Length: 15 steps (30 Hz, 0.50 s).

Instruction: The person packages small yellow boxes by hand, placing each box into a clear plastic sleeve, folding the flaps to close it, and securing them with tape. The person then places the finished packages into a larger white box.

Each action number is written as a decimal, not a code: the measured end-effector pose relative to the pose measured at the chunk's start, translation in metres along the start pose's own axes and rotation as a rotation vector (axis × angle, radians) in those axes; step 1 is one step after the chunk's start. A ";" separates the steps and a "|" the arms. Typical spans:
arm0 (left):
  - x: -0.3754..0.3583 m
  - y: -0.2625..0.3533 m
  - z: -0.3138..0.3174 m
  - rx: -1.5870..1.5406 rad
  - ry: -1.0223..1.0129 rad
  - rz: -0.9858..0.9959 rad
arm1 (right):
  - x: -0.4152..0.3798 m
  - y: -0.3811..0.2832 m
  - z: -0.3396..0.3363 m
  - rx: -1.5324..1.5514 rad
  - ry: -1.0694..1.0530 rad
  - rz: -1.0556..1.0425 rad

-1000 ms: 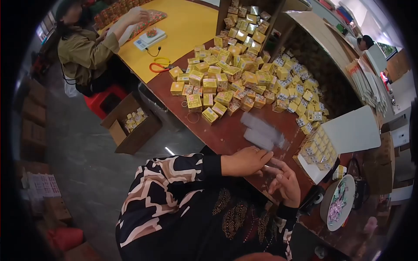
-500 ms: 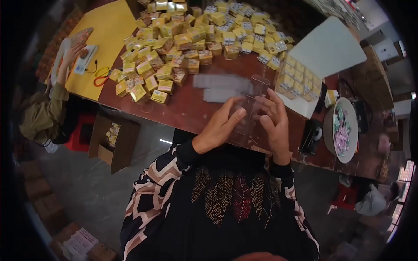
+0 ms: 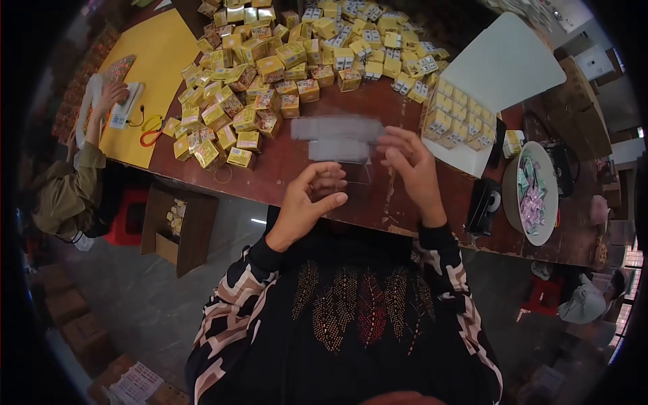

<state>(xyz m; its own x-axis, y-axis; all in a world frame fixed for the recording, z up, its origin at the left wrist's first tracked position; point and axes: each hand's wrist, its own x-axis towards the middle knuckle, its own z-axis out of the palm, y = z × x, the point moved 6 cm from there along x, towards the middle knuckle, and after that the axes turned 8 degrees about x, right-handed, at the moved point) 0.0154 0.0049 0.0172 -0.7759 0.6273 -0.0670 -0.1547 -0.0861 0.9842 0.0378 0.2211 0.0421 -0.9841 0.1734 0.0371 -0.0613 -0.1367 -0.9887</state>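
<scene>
My left hand (image 3: 310,201) is over the table's front edge, thumb apart from its curled fingers. To its right, my right hand (image 3: 410,166) has its fingers apart, their tips at the right end of some clear plastic pieces (image 3: 337,128) lying flat on the table. Faint outlines of clear plastic (image 3: 361,172) show between the hands; whether either hand touches it is hard to make out. Beyond the hands lies a large pile of small yellow boxes (image 3: 270,67).
An open white carton (image 3: 462,158) holds rows of yellow boxes at right. Beside it are a black tape dispenser (image 3: 482,206) and a bowl (image 3: 509,209) of small packets. At left, a person's hand (image 3: 111,94) rests by a yellow sheet (image 3: 152,61) with red-handled scissors (image 3: 150,137).
My hands have moved apart, the left one down and leftward, the right one slightly left and up. The clear plastic that was between them now shows only faintly. The view has shifted slightly.
</scene>
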 end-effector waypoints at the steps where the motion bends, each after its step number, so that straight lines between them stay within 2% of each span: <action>1: -0.003 0.000 -0.004 -0.001 -0.001 0.005 | 0.019 0.004 -0.010 -0.116 0.117 -0.019; 3: -0.007 -0.004 -0.014 -0.022 0.052 -0.042 | 0.064 0.016 -0.022 -0.362 0.137 -0.179; 4: -0.008 -0.004 -0.014 -0.023 0.053 -0.034 | 0.085 0.024 -0.022 -0.365 0.134 -0.186; 6: -0.012 -0.004 -0.017 -0.038 0.076 -0.046 | 0.121 0.027 -0.010 -0.559 0.156 -0.340; 7: -0.013 -0.004 -0.018 -0.039 0.081 -0.039 | 0.135 0.028 -0.003 -0.561 0.150 -0.346; 9: -0.016 -0.007 -0.020 -0.071 0.096 -0.056 | 0.158 0.035 0.006 -0.843 0.237 -0.290; 13: -0.018 -0.014 -0.028 -0.110 0.133 -0.082 | 0.178 0.046 0.020 -1.026 0.359 -0.322; 15: -0.018 -0.019 -0.031 -0.119 0.141 -0.089 | 0.181 0.052 0.021 -1.040 0.387 -0.157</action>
<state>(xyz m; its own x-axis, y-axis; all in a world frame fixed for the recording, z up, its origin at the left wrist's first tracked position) 0.0132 -0.0291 -0.0051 -0.8327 0.5223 -0.1836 -0.2912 -0.1313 0.9476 -0.1468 0.2246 0.0005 -0.8486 0.4336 0.3030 0.1673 0.7634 -0.6239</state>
